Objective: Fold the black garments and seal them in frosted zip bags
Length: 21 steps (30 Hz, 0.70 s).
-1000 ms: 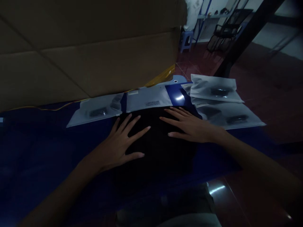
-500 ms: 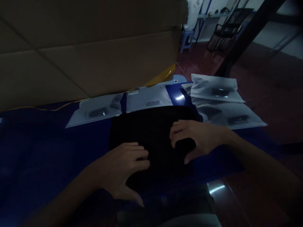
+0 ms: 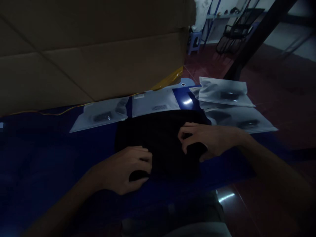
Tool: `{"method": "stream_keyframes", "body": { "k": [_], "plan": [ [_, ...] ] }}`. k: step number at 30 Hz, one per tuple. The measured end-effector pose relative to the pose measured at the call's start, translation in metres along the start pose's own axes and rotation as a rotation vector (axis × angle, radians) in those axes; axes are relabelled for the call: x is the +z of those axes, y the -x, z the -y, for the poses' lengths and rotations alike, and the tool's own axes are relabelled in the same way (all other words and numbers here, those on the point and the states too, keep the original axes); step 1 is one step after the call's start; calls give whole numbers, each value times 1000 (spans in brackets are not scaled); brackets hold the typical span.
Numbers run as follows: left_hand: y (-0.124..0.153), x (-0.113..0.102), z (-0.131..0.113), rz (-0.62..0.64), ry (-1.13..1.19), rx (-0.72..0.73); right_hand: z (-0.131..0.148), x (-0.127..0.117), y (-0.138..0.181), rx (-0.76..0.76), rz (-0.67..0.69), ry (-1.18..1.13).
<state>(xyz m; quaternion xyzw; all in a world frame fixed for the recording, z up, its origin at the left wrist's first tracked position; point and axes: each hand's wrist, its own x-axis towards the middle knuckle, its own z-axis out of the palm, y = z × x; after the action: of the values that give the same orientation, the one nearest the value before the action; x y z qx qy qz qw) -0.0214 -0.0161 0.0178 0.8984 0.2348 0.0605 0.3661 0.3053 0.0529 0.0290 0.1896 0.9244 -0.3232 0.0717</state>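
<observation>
A folded black garment [image 3: 160, 141] lies on the dark blue surface [image 3: 49, 154] in front of me. My left hand [image 3: 125, 169] is closed around the garment's near left edge, thumb tucked under the cloth. At the near right edge my right hand [image 3: 207, 140] curls its fingers over a fold of the same cloth. Both hands pinch the fabric from opposite sides.
A big cardboard box [image 3: 93, 49] stands just behind the garment. Frosted plastic bags with dark contents lie along its base [image 3: 105, 113] [image 3: 154, 102] and in a pile at the right [image 3: 229, 98]. Red tiled floor, a blue stool [image 3: 194, 41] and dark chairs lie beyond.
A second ago both hands lay flat and spread on the garment. They slid back toward me, curled, and now grip its near edges, lifting the cloth a little.
</observation>
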Motion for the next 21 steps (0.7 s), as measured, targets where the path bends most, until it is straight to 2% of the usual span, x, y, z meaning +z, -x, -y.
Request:
{"method": "stream_keyframes", "body": {
  "k": [7,11,14,17,21],
  "plan": [
    [1,-7,1,-9,129,-51,1,0,-3,-40,-39,-22],
    [0,-17,0,22,316,-80,1,0,-4,-71,-75,-60],
    [3,-23,3,32,469,-96,4,-2,-2,-75,-95,-180],
    [10,-26,11,-76,549,-167,7,-6,1,-30,-100,-337],
    [16,-23,24,-371,588,-390,7,-6,-1,101,-227,-486]
  ]
}}
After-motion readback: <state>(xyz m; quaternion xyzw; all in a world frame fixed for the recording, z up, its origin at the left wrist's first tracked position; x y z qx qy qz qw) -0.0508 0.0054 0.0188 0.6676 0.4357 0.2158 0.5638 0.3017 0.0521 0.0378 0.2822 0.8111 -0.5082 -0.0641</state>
